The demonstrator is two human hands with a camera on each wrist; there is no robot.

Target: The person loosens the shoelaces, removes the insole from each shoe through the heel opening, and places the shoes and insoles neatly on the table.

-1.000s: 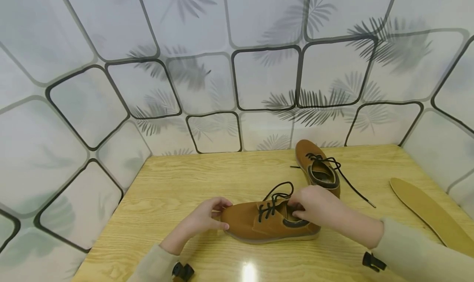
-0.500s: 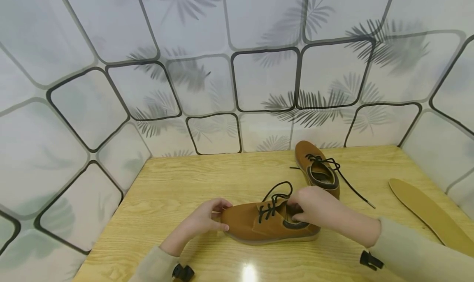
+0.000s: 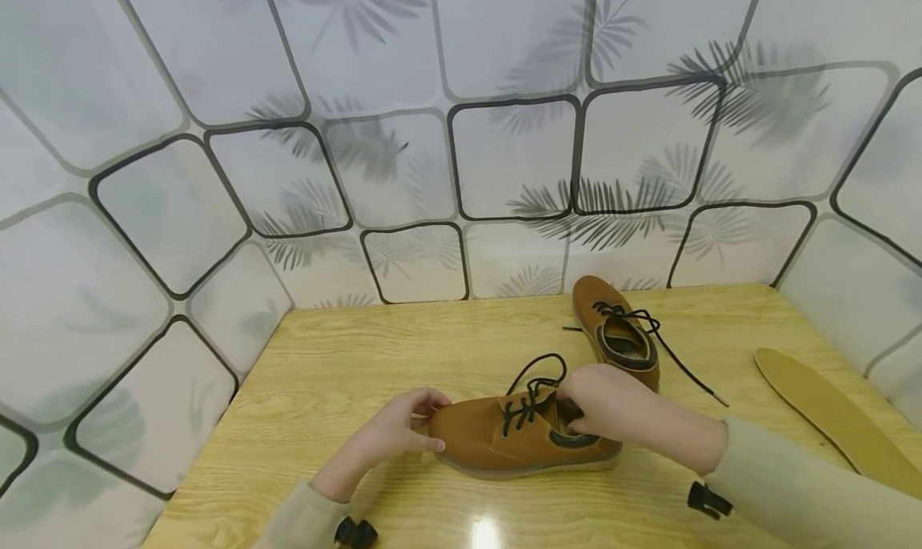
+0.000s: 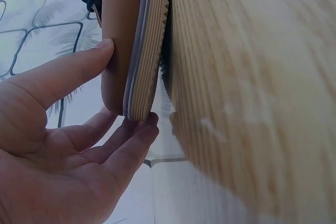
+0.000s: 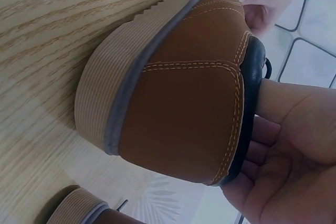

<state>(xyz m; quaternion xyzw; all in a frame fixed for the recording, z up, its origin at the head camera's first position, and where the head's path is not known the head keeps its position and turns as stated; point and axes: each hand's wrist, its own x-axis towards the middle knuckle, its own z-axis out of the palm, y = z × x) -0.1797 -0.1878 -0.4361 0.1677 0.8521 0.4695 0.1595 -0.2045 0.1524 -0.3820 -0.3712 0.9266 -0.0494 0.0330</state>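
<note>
A brown lace-up shoe lies sole-down on the table, its toe to the left and its black laces loosely threaded. My left hand holds the toe, thumb on the near side and fingers round the tip, as the left wrist view confirms with the thumb against the upper. My right hand reaches into the shoe's opening. The dark padded collar hides those fingertips in the right wrist view, so what they touch inside cannot be seen.
A matching brown shoe stands behind, toe towards the wall, with a black lace trailing right. On the right lies a tan insole. Patterned walls enclose the wooden table at the back and sides.
The right forearm and wrist have shifted slightly left, while the hand stays in the shoe's opening. The left hand keeps its hold on the toe, and the shoe has barely moved.
</note>
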